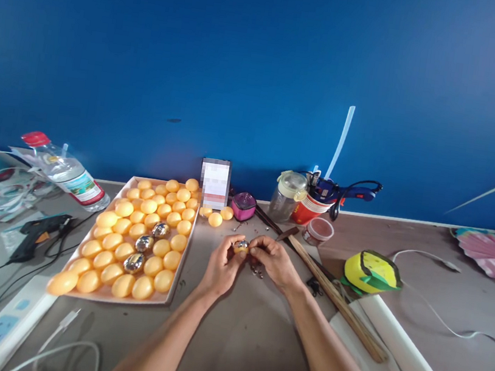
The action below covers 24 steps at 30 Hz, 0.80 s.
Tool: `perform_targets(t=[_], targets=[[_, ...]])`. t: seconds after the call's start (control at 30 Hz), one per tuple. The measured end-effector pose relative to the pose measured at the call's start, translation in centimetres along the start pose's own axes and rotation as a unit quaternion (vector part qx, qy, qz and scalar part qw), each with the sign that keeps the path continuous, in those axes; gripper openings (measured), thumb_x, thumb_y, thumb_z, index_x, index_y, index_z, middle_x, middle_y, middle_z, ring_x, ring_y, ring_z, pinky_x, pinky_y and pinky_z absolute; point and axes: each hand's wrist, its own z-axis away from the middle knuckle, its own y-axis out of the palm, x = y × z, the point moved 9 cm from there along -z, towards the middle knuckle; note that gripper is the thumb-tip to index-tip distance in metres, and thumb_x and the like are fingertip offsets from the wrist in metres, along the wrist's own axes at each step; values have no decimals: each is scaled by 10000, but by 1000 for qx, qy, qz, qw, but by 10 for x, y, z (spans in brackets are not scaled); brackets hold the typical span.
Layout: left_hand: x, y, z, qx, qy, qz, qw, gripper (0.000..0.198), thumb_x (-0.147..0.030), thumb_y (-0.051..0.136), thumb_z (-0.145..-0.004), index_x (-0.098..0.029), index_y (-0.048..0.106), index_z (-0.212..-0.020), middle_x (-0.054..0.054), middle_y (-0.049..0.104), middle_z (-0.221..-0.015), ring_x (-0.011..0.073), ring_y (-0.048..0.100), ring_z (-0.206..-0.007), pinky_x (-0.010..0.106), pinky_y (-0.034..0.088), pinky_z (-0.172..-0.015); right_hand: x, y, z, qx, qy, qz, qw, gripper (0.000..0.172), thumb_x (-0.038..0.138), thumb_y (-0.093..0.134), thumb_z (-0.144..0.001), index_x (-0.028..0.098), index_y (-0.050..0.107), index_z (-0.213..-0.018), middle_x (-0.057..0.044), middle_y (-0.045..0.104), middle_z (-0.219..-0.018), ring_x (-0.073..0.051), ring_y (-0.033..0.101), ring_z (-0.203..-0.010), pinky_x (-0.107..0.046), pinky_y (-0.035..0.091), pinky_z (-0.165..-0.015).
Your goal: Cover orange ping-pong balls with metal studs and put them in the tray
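My left hand [221, 265] is closed around a small orange ball [242, 247] whose top is partly covered in shiny silver. At the ball's right side the fingertips of my right hand [274, 264] are pinched together; what they hold, if anything, is too small to make out. Beneath my right fingers a few dark, shiny bits [256, 269] lie on the table. Left of my hands is a shallow white tray [172, 288] filled with orange balls [123, 285]. Among them sit several silver, mirror-like balls [144, 244].
A screen [214, 184] stands behind three loose orange balls [215, 219]. Nearby are a purple container [243, 206], a clear jar [288, 197] and a red cup [311, 211] of tools. Wooden sticks [337, 299] lie right; a glue gun [38, 235], bottle [69, 176] and power strip [9, 324] left.
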Motion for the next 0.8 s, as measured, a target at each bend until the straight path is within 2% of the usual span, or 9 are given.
perform_targets(t=[0.57, 0.8], targets=[[-1, 0, 2, 7, 4, -20, 1000, 306, -326, 521, -834, -178, 513, -1101, 60, 626, -964, 155, 590, -830, 279, 468, -762, -2, 0, 1, -1, 5, 44, 999, 145, 316, 560, -718, 178, 514, -719, 42, 537, -541, -91, 467, -489, -213, 337, -471], [-1, 1, 4, 13, 10, -32, 999, 297, -320, 520, -832, -187, 523, -1098, 71, 629, -1002, 178, 597, -891, 307, 473, -799, -4, 3, 4, 3, 25, 16, 1000, 148, 318, 553, -722, 184, 492, -707, 40, 535, -516, -89, 454, -453, -207, 316, -431]])
